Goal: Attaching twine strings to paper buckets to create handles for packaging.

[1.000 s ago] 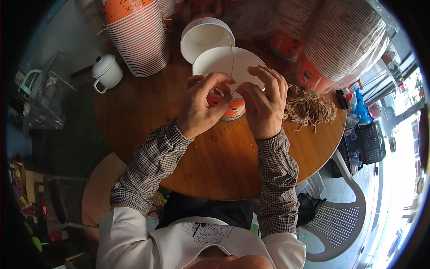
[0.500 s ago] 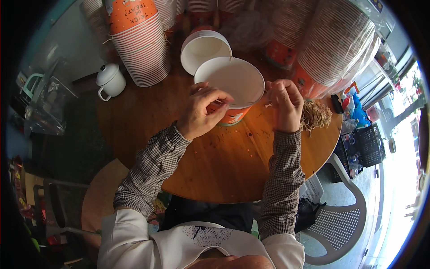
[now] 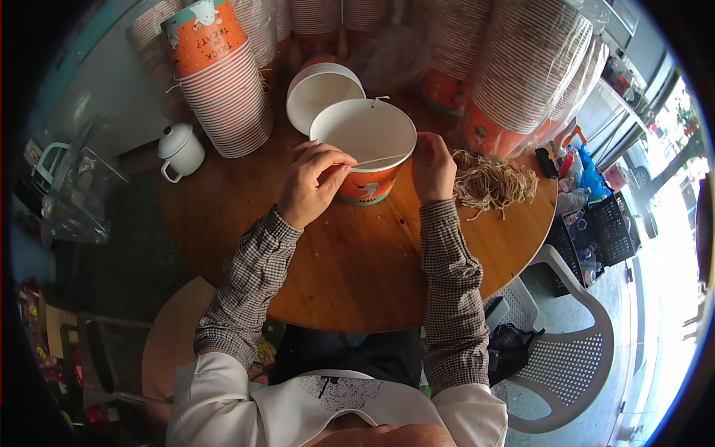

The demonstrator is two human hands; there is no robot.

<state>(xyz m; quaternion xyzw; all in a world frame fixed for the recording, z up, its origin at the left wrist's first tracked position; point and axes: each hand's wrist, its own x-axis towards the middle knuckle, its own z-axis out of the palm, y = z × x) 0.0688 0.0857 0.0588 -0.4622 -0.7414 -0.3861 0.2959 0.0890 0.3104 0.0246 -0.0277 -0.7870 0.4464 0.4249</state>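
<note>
An orange paper bucket (image 3: 369, 188) with a white inside and a pale printed figure stands upright on the round wooden table. My left hand (image 3: 316, 181) is closed at its near left rim, pinching a thin beige string (image 3: 381, 159). That string stretches across the bucket's mouth to the right rim. There my right hand (image 3: 434, 170) is closed against the outer wall; its fingertips are partly hidden, so what they grip cannot be made out. A short knotted string end (image 3: 380, 100) sticks up at the far rim.
Behind it a second white-lined bucket (image 3: 322, 93) lies tipped. A tall stack of buckets (image 3: 226, 100) and a white lidded mug (image 3: 181, 153) stand at the left. To the right are a heap of loose strings (image 3: 495, 184) and plastic-wrapped bucket stacks (image 3: 525, 78).
My right hand has moved left against the bucket's side. The string now shows taut across the mouth. My left hand and the bucket have shifted slightly left in view.
</note>
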